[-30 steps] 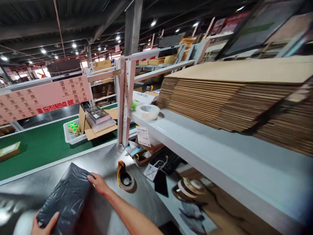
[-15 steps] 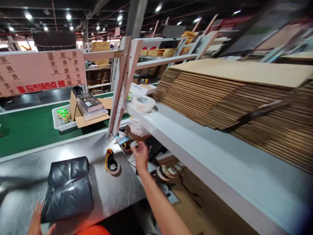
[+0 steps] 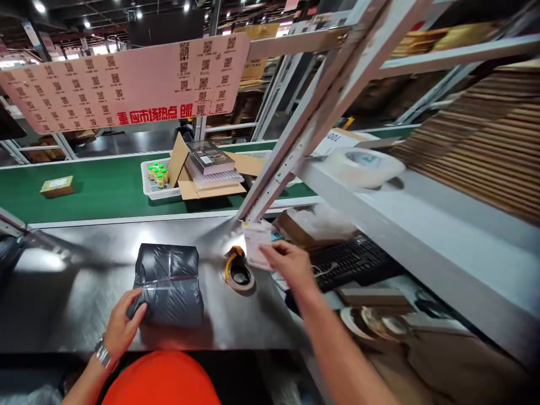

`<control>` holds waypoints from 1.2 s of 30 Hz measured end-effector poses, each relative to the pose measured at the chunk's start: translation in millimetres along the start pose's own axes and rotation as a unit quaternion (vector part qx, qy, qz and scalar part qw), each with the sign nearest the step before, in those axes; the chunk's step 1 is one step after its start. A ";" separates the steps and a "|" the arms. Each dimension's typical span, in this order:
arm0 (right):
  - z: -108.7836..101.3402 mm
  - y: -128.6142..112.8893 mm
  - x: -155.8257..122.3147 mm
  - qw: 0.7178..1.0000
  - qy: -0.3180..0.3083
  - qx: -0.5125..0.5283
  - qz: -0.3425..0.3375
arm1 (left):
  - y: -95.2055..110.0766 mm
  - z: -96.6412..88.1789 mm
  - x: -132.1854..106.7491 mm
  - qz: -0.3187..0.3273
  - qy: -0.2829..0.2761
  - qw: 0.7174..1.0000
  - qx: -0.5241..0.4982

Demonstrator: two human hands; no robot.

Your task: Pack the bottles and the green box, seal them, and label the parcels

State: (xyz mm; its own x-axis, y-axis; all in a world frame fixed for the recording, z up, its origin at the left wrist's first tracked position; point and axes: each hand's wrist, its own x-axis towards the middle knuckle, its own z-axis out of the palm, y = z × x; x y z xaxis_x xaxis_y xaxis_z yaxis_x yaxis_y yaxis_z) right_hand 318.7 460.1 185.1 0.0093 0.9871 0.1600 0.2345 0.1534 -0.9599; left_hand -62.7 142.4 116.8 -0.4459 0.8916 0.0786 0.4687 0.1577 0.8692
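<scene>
A parcel wrapped in black plastic (image 3: 171, 287), with clear tape across its top, lies on the metal bench. My left hand (image 3: 122, 323), wearing a metal watch on the wrist, grips the parcel's left edge between thumb and fingers. Over the bench's right side, my right hand (image 3: 291, 264) pinches a white printed label (image 3: 258, 246) by its edge. Just left of that label sits a tape roll in a black and orange dispenser (image 3: 239, 274). A black keyboard (image 3: 354, 260) is partly hidden behind my right hand and the shelf.
Beyond the metal bench (image 3: 93, 304) runs a green conveyor (image 3: 101, 191). It carries a white basket (image 3: 160, 193) of green-capped jars, an open carton (image 3: 198, 190) with a book on it, and a small box (image 3: 57, 187). Overhanging at right, a shelf (image 3: 422, 242) bears wide tape (image 3: 365, 167) and stacked cardboard (image 3: 485, 140).
My right hand has come back from beside the keyboard with the label now in plain view. My left hand has closed on the parcel's edge. The view has swung left.
</scene>
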 end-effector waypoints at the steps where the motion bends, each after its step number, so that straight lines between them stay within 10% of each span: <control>1: 20.6 -3.3 -31.3 0.999 -0.038 -0.016 -0.017 | 9.2 0.6 3.3 -0.028 -0.040 0.998 -0.039; 7: 142.2 -20.8 -192.7 0.912 -0.135 -0.183 -0.340 | 45.6 10.8 30.6 -0.126 -0.233 0.939 -0.217; 14: 190.8 -24.7 -261.9 0.902 -0.141 -0.230 -0.336 | 16.5 -20.7 43.9 -0.136 -0.258 0.936 -0.199; 19: 194.5 -12.3 -247.8 0.884 -0.261 -0.236 -0.308 | -11.4 -71.0 53.6 -0.132 -0.215 0.945 -0.207; 24: 225.7 17.1 -176.5 0.864 -0.237 -0.437 -0.075 | -19.7 -118.0 66.7 -0.100 -0.091 0.971 -0.196; 29: 239.9 37.2 -144.8 0.826 -0.282 -0.488 -0.011 | -12.7 -123.6 67.5 -0.044 -0.030 0.982 -0.180; 36: 210.6 9.1 -167.4 0.965 -0.172 -0.195 0.038 | 16.4 -75.4 66.9 0.204 -0.009 0.973 -0.106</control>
State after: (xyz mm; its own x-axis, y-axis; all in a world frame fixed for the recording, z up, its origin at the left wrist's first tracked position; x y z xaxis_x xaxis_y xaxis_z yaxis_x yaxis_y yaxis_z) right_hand 114.6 306.1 101.1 -0.2663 0.9622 -0.0575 0.5949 0.1172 -0.7952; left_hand -142.4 172.6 173.2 -0.2409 0.8691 0.4320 0.4347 -0.3014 0.8486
